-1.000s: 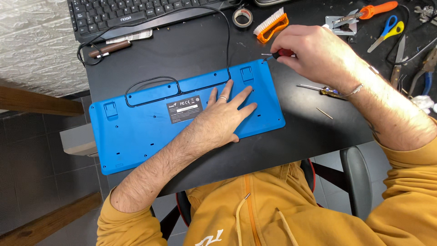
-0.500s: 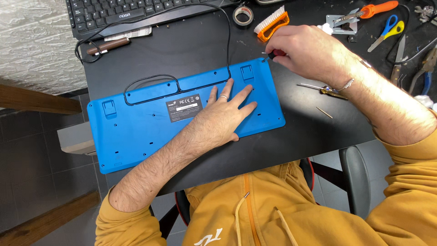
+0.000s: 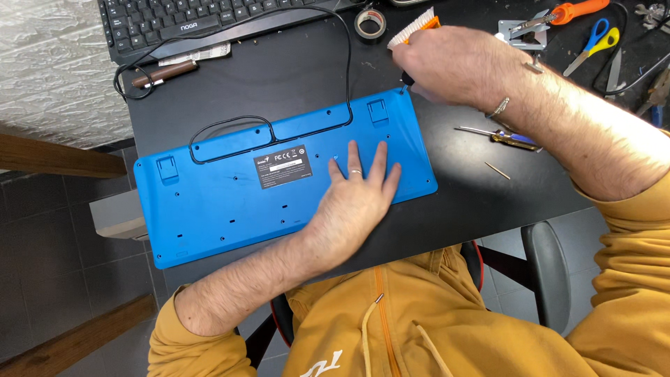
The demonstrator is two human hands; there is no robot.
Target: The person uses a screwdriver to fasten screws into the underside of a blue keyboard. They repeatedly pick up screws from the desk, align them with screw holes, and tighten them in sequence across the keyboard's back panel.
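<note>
Black desk, cluttered along the far edge, white brick wall off to one side, and right in the middle a blue keyboard lying face down, its underside up with a dark label near the centre. Its black cable is tucked into a groove along the back, likely to keep it out of the way.

Left hand is flat on the keyboard's right half, fingers spread, palm pressing down. That looks like bracing, so the case doesn't slide or rock. Right hand is up at the far right corner, curled tight around a small screwdriver; only its dark tip shows below the fist, planted right at the corner of the case beside the folded foot. The grip is closed and upright, the way you'd hold a driver straight over a screw.

Just right of the keyboard, another screwdriver lies loose on the desk, with a thin pin-like bit near it, both within easy reach. Farther back: a roll of tape, an orange brush partly hidden behind the right hand, scissors, and a second, black keyboard pushed clear.
</note>
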